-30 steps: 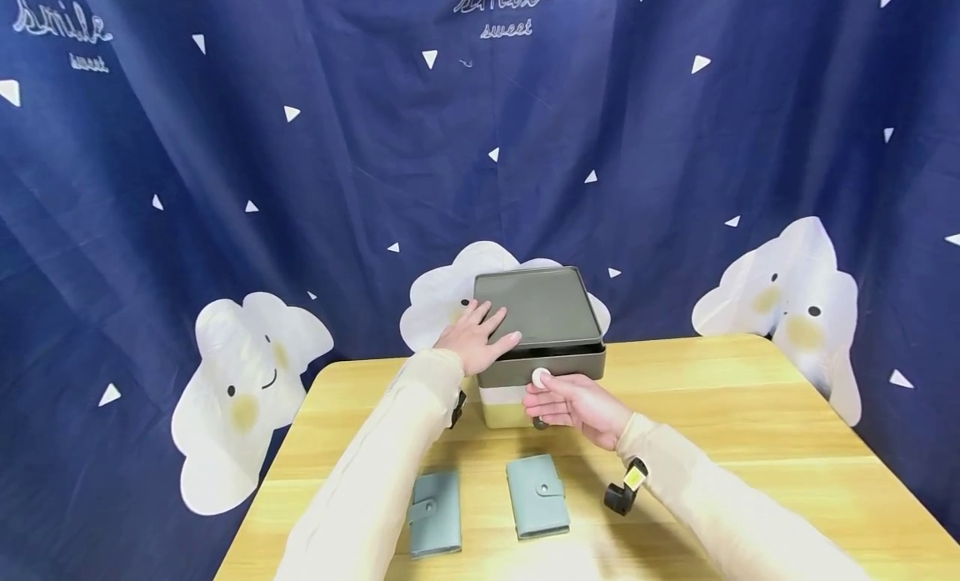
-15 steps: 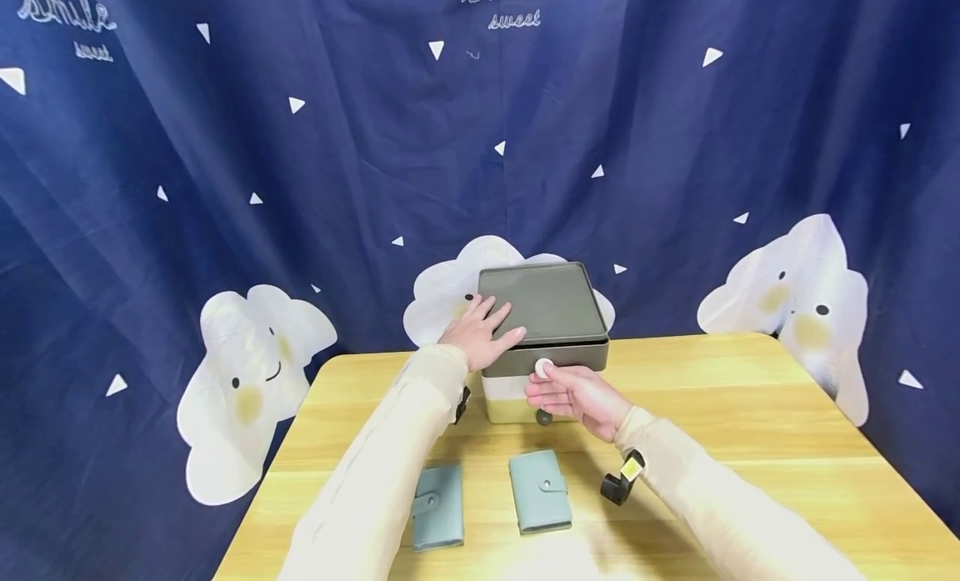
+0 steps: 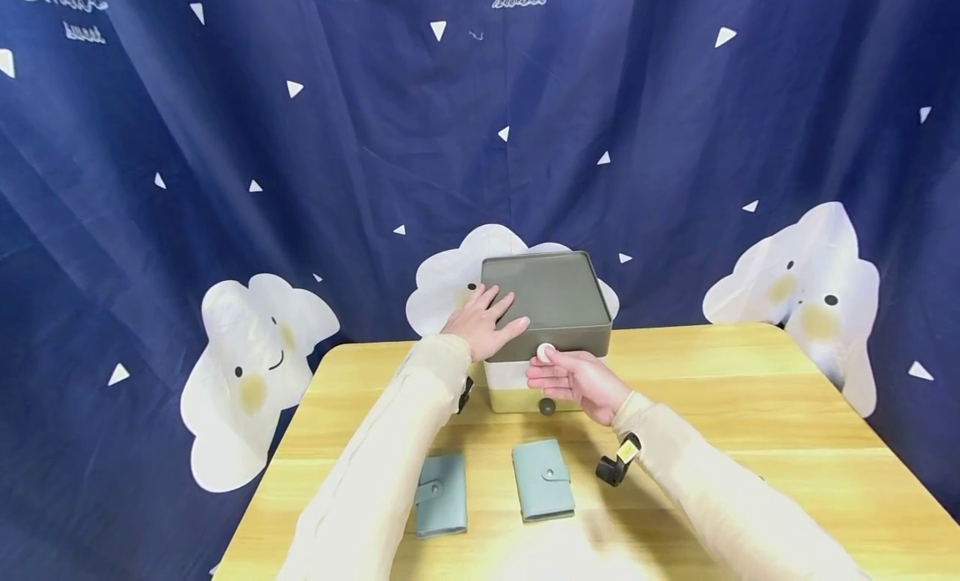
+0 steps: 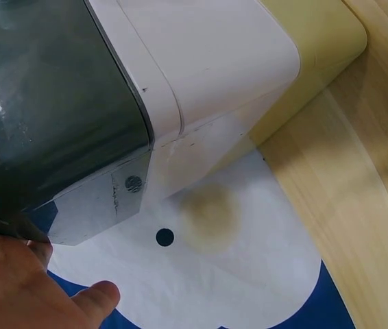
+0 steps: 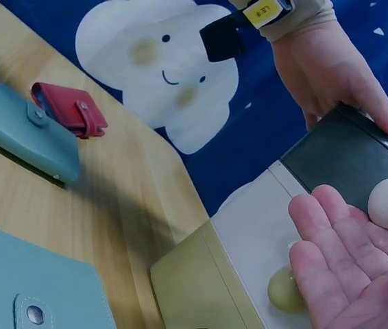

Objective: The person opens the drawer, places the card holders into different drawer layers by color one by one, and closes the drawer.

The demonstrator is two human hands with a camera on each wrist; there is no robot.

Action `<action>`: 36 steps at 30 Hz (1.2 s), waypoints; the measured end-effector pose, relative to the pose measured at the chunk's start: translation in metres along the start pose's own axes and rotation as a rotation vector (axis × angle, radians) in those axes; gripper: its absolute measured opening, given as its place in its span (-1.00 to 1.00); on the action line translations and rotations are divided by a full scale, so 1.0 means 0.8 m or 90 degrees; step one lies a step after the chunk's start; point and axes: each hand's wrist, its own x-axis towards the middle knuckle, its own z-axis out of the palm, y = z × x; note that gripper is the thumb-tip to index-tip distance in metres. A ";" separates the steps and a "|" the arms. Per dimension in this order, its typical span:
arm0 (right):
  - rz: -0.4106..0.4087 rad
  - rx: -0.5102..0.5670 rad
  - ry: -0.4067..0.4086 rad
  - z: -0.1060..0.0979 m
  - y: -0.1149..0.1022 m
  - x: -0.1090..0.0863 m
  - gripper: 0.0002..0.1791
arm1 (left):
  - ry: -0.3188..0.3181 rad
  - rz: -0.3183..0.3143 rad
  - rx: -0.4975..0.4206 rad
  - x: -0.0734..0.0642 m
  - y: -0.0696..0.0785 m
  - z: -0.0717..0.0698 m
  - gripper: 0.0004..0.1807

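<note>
A small drawer box with a dark grey top section [image 3: 551, 293], a white middle and a yellow bottom stands at the back of the table. My left hand [image 3: 480, 324] rests on its top left edge, fingers spread. My right hand [image 3: 581, 381] pinches the round white knob [image 3: 546, 353] of the grey drawer between thumb and forefinger; the other fingers are extended. That drawer sits flush under the top. Below, a dark grey knob [image 3: 547, 407] marks the yellow drawer, while an olive knob [image 5: 286, 289] on the white drawer shows beside my fingers in the right wrist view.
Two blue-green snap wallets, a left one [image 3: 442, 496] and a right one [image 3: 543, 479], lie in front of the box. In the right wrist view a red wallet [image 5: 69, 110] appears, hidden from the head view. A blue curtain [image 3: 360, 131] hangs behind the wooden table [image 3: 720, 373].
The dark gap under the box's top has closed as the grey drawer slid in, with my right hand on its knob. My left hand has stayed on the top. The head view has tilted slightly.
</note>
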 end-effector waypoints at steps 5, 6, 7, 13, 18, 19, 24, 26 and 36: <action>-0.003 0.004 0.002 0.000 0.001 0.000 -0.33 | -0.001 -0.002 -0.003 0.007 -0.006 0.005 -0.15; -0.004 0.002 0.000 0.000 0.002 0.000 -0.33 | -0.001 -0.001 -0.004 0.008 -0.007 0.006 -0.14; -0.006 0.002 0.001 0.000 0.004 0.000 -0.33 | 0.000 0.001 -0.006 0.009 -0.008 0.008 -0.13; -0.003 0.012 -0.015 0.000 0.021 -0.003 -0.27 | 0.006 0.005 -0.010 0.008 -0.008 0.008 -0.13; 0.003 0.027 -0.028 0.001 0.038 -0.004 -0.23 | 0.011 -0.002 -0.007 0.007 -0.006 0.007 -0.15; 0.004 0.031 -0.027 0.001 0.041 -0.005 -0.23 | 0.012 -0.002 -0.005 0.007 -0.006 0.006 -0.15; 0.027 0.051 -0.013 0.004 0.055 -0.006 -0.26 | 0.015 0.004 -0.003 0.006 -0.006 0.007 -0.15; 0.037 0.052 -0.006 0.005 0.061 -0.007 -0.30 | 0.017 0.007 -0.005 0.005 -0.006 0.007 -0.14; 0.064 0.059 0.024 0.009 0.079 -0.006 -0.32 | 0.021 0.004 -0.006 0.002 -0.004 0.005 -0.16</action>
